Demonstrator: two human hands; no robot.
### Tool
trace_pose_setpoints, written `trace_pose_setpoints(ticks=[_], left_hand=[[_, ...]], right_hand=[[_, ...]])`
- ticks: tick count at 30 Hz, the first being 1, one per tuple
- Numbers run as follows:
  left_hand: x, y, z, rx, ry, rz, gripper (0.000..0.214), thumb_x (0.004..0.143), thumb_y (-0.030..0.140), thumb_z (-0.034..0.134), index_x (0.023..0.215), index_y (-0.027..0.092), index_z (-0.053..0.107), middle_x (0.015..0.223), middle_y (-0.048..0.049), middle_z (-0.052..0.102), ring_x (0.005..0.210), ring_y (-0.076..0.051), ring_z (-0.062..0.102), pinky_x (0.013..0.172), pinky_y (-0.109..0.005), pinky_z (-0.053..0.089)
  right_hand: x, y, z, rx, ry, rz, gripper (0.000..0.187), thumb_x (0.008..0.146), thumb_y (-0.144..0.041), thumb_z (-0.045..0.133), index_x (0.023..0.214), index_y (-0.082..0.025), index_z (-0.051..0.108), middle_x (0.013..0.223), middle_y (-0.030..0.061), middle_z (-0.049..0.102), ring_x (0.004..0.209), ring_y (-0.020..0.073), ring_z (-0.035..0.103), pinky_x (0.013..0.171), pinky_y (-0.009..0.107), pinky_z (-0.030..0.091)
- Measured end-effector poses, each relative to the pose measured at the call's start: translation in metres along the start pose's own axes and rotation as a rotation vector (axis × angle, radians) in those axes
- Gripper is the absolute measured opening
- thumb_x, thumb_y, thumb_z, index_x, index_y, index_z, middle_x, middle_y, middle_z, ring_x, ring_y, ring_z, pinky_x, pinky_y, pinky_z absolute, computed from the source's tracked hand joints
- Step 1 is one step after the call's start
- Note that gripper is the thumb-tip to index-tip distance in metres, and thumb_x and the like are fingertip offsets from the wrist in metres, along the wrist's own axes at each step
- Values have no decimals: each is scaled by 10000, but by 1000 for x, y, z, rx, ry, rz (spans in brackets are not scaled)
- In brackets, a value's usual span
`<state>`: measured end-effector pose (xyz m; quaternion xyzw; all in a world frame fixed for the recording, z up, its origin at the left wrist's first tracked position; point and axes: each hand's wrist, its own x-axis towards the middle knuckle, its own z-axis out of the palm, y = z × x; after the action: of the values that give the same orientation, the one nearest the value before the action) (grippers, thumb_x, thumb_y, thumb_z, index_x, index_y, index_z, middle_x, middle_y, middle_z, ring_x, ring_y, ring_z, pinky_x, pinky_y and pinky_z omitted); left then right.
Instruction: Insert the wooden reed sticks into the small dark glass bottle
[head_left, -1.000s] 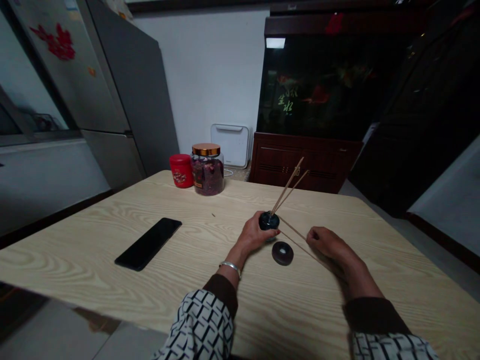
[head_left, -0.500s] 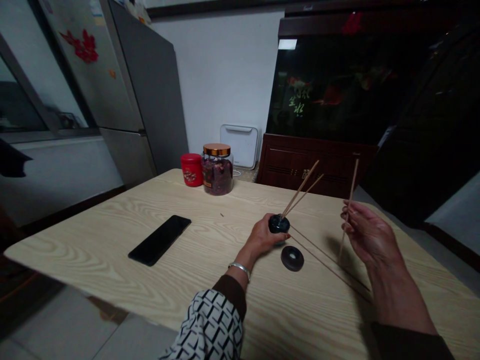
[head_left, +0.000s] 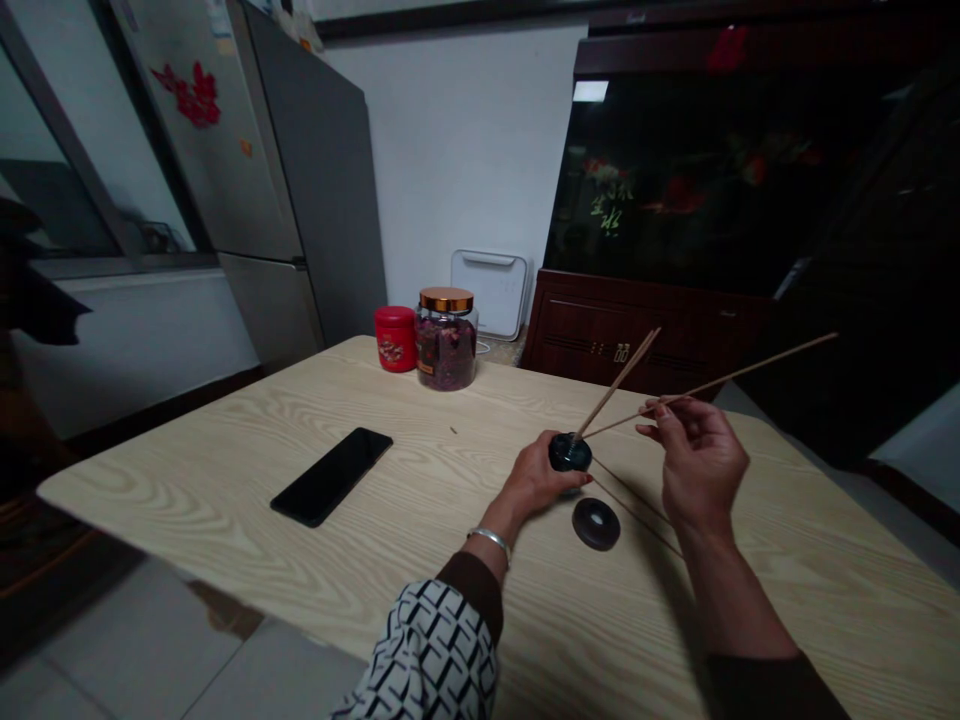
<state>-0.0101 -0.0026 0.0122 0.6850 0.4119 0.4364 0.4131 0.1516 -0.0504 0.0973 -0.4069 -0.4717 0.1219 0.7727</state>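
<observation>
Two hands worked over the right half of the pale wooden tabletop (head_left: 187, 480): the left hand (head_left: 532, 482) closed around a small dark bottle (head_left: 570, 453), the right hand (head_left: 701, 462) pinching a thin wooden stick (head_left: 750, 370), its long axis slanting from beside the bottle's mouth toward the upper right.

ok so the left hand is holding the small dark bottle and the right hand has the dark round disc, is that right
No: the right hand holds a long thin wooden stick, while the dark round disc lies on the table. The head view shows it. The left hand does hold the small dark bottle.
</observation>
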Motion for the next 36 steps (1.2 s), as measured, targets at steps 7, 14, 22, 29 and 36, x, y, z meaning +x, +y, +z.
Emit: trace_pose_setpoints(ticks=[7, 14, 22, 29, 36], left_hand=[[0, 0, 0, 23, 5, 11, 679, 622, 408, 877, 1203, 178, 612, 1038, -73, 700, 945, -226, 647, 849, -327, 509], [1, -4, 2, 23, 3, 19, 638, 634, 388, 866, 1182, 179, 615, 1032, -65, 712, 938, -220, 654, 861, -326, 509], [1, -5, 2, -4, 6, 20, 632, 637, 382, 871, 1182, 183, 621, 1031, -74, 711, 945, -220, 659, 873, -335, 521], [3, -6, 3, -24, -4, 19, 625, 642, 351, 867, 1186, 171, 618, 1049, -81, 709, 968, -235, 662, 884, -355, 522], [5, -8, 5, -56, -7, 19, 627, 634, 341, 870, 1179, 164, 613, 1042, -85, 705, 961, -231, 665, 903, -372, 518]], right_hand=[[-4, 16, 9, -160, -202, 113, 243, 805, -398, 725, 916, -195, 648, 874, 28, 684, 771, 172, 656, 630, 303, 548], [-11, 34, 9, -351, -396, 160, 270, 823, -450, 664, 882, -186, 663, 831, 51, 691, 750, 189, 636, 699, 327, 490], [11, 56, -70, -695, -517, 201, 180, 830, -368, 588, 841, -202, 658, 806, 51, 697, 716, 189, 625, 676, 307, 450], [2, 73, -102, -1265, -836, 305, 120, 826, -269, 572, 795, -215, 674, 846, 53, 720, 765, 178, 608, 642, 277, 350], [-3, 68, -95, -1270, -819, 235, 154, 872, -246, 533, 766, -187, 628, 846, 92, 694, 753, 190, 580, 641, 299, 327]])
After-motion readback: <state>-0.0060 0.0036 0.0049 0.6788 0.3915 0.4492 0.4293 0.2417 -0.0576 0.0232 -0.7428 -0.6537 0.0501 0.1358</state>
